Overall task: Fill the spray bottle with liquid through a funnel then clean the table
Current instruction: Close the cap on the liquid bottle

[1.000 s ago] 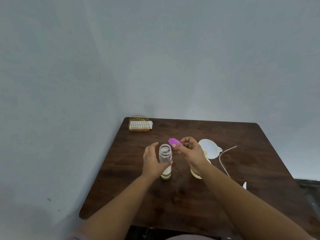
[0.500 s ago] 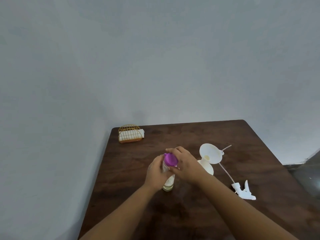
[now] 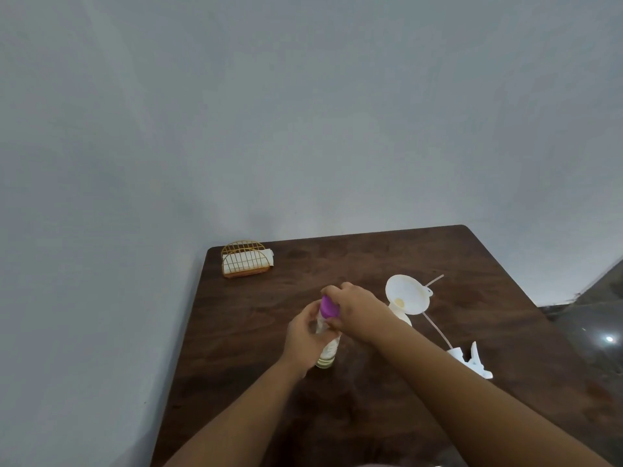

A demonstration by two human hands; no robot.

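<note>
A small clear bottle (image 3: 327,355) with a little pale liquid stands on the dark wooden table (image 3: 256,328). My left hand (image 3: 303,338) grips its body. My right hand (image 3: 357,310) holds a purple cap (image 3: 327,306) on the bottle's mouth. Just right of my hands a white funnel (image 3: 408,294) sits in the spray bottle (image 3: 403,319), which my right wrist mostly hides. The white spray head (image 3: 472,360) with its thin tube (image 3: 435,326) lies on the table further right.
A gold wire holder (image 3: 246,259) with white napkins stands at the table's back left corner, close to the grey wall. The table's right edge drops to a dark floor (image 3: 600,325).
My right hand brought the purple cap from beside the clear bottle down onto its mouth. The camera view shifted, showing the spray head on the table.
</note>
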